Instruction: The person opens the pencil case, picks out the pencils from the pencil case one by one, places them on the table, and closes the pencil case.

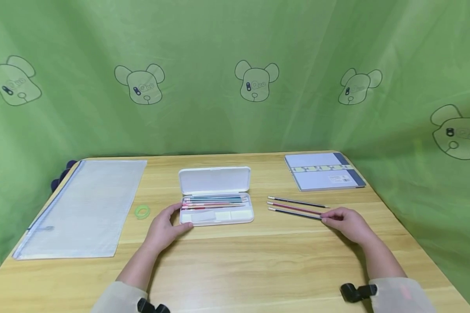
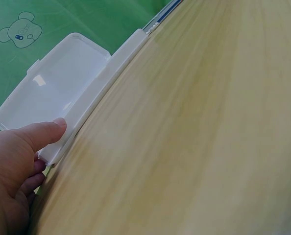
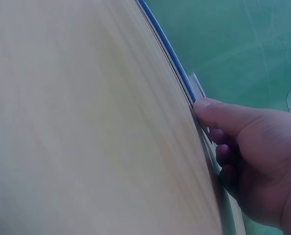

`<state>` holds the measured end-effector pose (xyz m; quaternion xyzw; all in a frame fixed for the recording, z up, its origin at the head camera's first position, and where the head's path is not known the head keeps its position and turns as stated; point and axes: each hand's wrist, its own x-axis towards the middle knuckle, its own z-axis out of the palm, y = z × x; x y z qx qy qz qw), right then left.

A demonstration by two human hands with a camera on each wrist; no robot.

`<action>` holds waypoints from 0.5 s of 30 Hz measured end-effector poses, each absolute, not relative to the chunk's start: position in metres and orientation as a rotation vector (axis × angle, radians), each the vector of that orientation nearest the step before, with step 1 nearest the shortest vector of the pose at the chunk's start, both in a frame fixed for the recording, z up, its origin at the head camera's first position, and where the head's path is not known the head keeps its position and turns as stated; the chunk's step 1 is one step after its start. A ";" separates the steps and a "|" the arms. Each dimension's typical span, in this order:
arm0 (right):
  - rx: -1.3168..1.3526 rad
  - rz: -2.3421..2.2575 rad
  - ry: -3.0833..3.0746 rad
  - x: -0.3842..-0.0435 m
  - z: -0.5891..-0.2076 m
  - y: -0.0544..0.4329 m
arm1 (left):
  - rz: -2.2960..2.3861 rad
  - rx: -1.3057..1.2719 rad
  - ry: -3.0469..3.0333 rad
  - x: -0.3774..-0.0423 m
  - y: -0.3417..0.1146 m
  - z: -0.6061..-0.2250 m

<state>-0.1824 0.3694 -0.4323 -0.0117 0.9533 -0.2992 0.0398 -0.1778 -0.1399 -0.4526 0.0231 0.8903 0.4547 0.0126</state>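
Observation:
An opened white pencil case (image 1: pixel 217 220) lies mid-table, its lid (image 1: pixel 214 180) tilted up at the back. Several blue and red pencils (image 1: pixel 213 201) and a white block (image 1: pixel 203 216) lie in its tray. My left hand (image 1: pixel 165 230) grips the left end of the case, thumb on the front edge. The thumb on the rim also shows in the left wrist view. Right of the case lie three pencils: a black one (image 1: pixel 297 202), a red one (image 1: pixel 293 208) and a dark blue one (image 1: pixel 293 213). My right hand (image 1: pixel 348 224) pinches the dark blue one at its right end.
A translucent zip pouch (image 1: pixel 82 208) covers the left of the wooden table (image 1: pixel 250 269). Beside it is a green ring (image 1: pixel 142 212). A pale blue notebook (image 1: pixel 317 174) lies at the back right. Green curtain (image 1: pixel 203 126) hangs behind and around the table.

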 end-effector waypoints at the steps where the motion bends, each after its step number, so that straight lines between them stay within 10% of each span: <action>1: -0.040 -0.914 2.922 -0.183 -0.433 0.369 | 1.417 0.072 2.774 -0.178 -0.140 -0.453; 15: 0.010 -0.960 2.921 -0.181 -0.426 0.362 | 1.415 0.068 2.773 -0.177 -0.140 -0.453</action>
